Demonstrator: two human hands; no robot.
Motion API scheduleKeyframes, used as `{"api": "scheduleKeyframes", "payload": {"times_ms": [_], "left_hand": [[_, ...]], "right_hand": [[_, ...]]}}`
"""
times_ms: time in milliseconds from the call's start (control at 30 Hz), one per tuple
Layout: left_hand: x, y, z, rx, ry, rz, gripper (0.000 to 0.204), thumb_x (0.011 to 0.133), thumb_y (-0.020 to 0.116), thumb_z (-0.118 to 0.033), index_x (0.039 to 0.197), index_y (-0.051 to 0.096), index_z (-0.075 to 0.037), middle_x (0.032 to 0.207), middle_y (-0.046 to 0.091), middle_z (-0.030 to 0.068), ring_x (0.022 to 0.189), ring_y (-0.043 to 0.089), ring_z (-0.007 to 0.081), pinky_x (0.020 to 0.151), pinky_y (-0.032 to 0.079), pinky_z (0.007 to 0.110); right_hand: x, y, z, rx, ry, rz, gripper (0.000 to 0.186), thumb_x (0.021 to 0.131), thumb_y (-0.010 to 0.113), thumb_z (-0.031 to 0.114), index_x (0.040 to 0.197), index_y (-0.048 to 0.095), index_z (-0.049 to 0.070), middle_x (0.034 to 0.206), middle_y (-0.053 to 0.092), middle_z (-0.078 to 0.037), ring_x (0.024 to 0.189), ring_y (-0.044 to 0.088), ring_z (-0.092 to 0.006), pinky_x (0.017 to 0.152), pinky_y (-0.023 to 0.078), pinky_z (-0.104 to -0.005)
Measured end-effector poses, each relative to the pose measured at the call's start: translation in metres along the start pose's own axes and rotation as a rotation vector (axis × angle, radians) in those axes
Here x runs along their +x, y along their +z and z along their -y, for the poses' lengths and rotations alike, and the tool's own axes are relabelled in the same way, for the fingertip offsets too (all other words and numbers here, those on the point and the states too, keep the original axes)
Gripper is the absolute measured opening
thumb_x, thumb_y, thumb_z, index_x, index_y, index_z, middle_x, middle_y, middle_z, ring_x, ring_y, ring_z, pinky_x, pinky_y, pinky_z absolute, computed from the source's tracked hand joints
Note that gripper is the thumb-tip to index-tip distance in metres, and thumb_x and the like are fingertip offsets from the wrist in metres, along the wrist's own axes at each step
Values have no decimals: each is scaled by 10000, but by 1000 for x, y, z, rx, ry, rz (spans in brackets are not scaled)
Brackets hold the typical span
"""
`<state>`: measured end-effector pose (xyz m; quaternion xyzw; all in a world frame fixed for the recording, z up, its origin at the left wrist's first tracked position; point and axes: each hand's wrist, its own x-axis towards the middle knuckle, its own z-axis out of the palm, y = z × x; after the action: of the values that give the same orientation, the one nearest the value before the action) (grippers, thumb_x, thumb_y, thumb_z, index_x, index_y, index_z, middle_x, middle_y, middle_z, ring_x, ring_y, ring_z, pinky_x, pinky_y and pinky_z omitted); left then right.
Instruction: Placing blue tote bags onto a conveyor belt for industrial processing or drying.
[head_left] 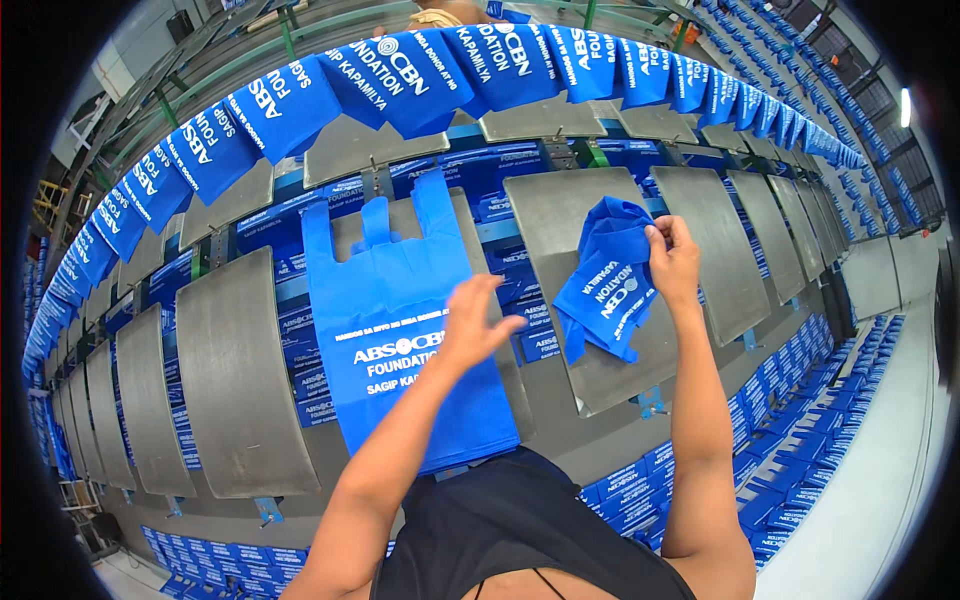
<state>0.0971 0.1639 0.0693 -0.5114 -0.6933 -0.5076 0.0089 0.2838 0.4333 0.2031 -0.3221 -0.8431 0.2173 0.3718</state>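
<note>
A blue non-woven shopping bag (385, 300) with white print lies flat on a grey board in front of me, its handles toward the far side. My left hand (478, 322) is over the right side of this bag, fingers spread and thumb out, gripping nothing. Whether its palm touches the cloth, I cannot tell. To the right, my right hand (673, 258) pinches the upper edge of a second, crumpled blue bag (608, 290). That bag hangs partly folded over the neighbouring grey board (545, 220), its print tilted.
More flat grey boards (240, 375) stand in a row on both sides. Beyond them, printed blue bags (400, 80) hang in a long curved line. Many more bags (800, 440) lie in rows at the lower right, beside a pale floor (870, 480).
</note>
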Motion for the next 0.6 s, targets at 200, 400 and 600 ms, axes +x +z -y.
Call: {"api": "scheduleKeyframes", "payload": {"times_ms": [200, 400, 600], "left_hand": [[60, 81, -60, -118, 82, 78, 816, 753, 886, -333, 1414, 504, -45, 1486, 460, 201, 1361, 475, 420, 1113, 401, 513], [115, 121, -44, 19, -51, -90, 975, 730, 887, -323, 1547, 389, -133, 1600, 352, 196, 1498, 319, 428, 1180, 284, 596], [158, 147, -31, 30, 164, 96, 733, 800, 831, -285, 1469, 547, -196, 1571, 462, 149, 1483, 389, 383, 1193, 295, 549]], "right_hand": [[8, -68, 20, 169, 0, -70, 128, 1001, 704, 120, 1028, 632, 16, 821, 629, 15, 722, 542, -63, 649, 454, -240], [8, -128, 7, 418, -42, 24, 113, 1018, 684, 84, 1081, 608, 29, 947, 631, 8, 845, 548, -53, 764, 439, -209], [-43, -191, -58, 550, 20, 114, 135, 993, 637, -29, 1118, 624, 19, 1103, 683, -50, 1039, 625, -116, 943, 492, -273]]}}
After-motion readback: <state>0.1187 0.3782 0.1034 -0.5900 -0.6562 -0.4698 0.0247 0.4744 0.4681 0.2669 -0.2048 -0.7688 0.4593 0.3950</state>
